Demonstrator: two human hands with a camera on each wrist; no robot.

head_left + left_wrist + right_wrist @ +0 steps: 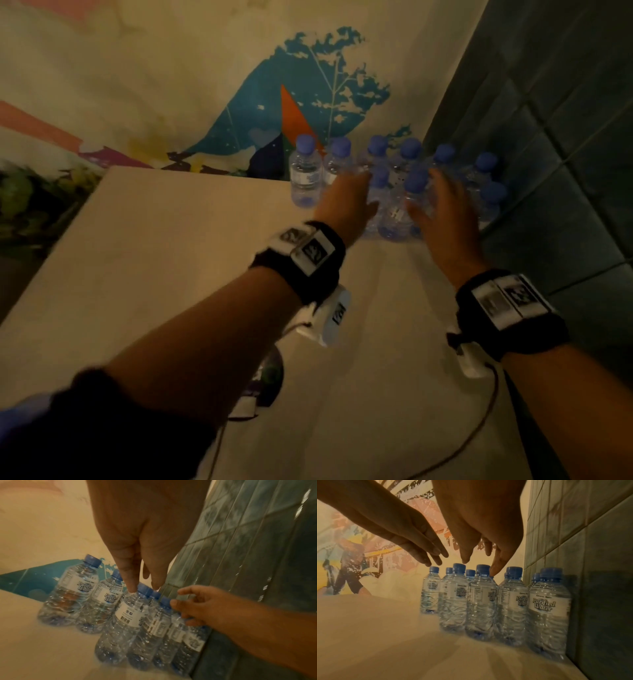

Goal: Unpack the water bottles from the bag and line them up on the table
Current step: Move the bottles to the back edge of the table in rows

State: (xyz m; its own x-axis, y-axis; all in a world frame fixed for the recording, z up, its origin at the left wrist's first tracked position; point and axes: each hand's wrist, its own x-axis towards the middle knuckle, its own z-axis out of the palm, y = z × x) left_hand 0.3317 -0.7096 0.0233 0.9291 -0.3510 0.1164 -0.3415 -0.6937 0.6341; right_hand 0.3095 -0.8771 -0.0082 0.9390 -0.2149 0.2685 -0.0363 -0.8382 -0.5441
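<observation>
While both arms reach forward over the table (164,260), the water bottles (397,185) stand upright in a tight cluster at its far right corner, against the painted wall (205,85) behind and the grey-green tiled wall (548,154) to the right. They have blue caps and white labels reading "Purified Water", and they form roughly two rows, one behind the other; the leftmost bottle (305,171) stands at the end of the back row, just beside its neighbour.

The left hand (346,202) hangs over the left part of the cluster with its fingers straight and close together, holding nothing; in the left wrist view one fingertip (132,588) seems to touch the shoulder of a front-row bottle (123,626), though blur makes the contact uncertain. The right hand (442,212) is spread over the right part of the cluster, fingers loosely apart and a little bent, gripping nothing. In the right wrist view its index fingertip (494,570) comes down between the caps, near the cap of a front-row bottle (481,601).

Black straps with white markers sit on both wrists, and a thin cable (479,421) trails across the table near the right forearm.
</observation>
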